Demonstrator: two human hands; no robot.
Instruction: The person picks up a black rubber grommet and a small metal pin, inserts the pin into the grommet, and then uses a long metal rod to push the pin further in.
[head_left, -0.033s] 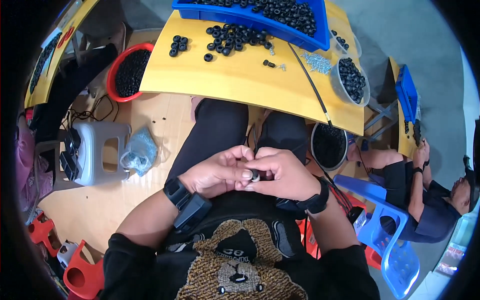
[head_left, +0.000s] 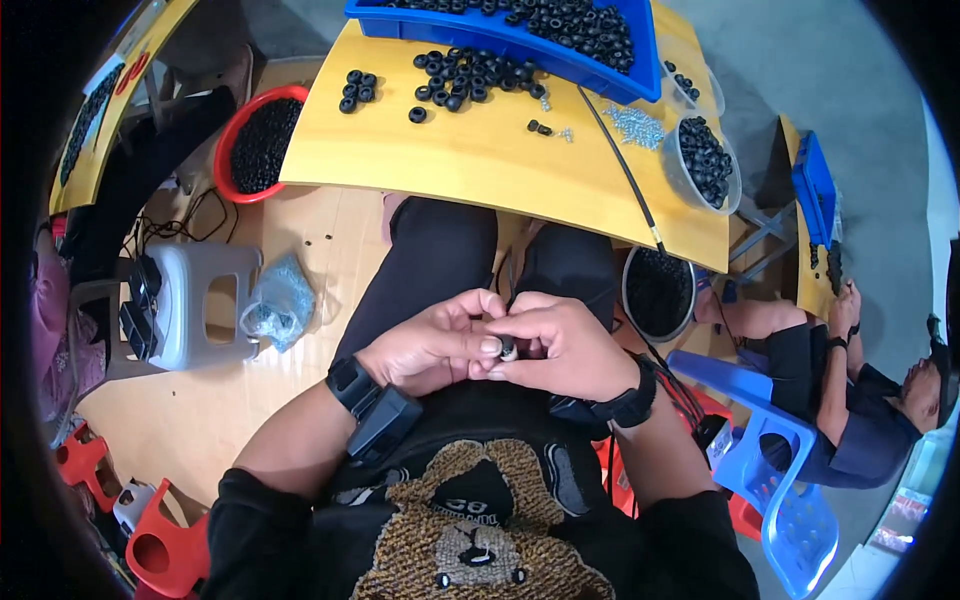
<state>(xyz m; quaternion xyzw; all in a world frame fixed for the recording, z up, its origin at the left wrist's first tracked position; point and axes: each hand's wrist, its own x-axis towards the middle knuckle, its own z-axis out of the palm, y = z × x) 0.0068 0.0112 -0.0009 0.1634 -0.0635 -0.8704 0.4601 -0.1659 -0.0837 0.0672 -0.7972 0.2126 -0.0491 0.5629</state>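
Note:
Above my lap, my left hand (head_left: 435, 347) and my right hand (head_left: 575, 352) meet with their fingers closed together. Pinched between both hands is a small black round part (head_left: 508, 347) with a pale patch at its lower side. My fingers cover most of it, so its full shape is hidden. On the yellow table (head_left: 480, 185) ahead lie a pile of black ring-shaped parts (head_left: 470, 78), a smaller group of the same parts (head_left: 357, 90), and a heap of tiny silvery pieces (head_left: 635, 127). Two dark small parts (head_left: 540, 128) lie nearer the front edge.
A blue tray (head_left: 500, 32) of black parts stands at the table's back. Clear tubs (head_left: 733, 185) sit at its right, beside a thin dark rod (head_left: 622, 165). A red basin (head_left: 228, 150) and a round bucket (head_left: 628, 300) flank the table. Another person (head_left: 850, 430) works at right.
The small black part has shifted very slightly between my fingers. Both hands otherwise keep their place.

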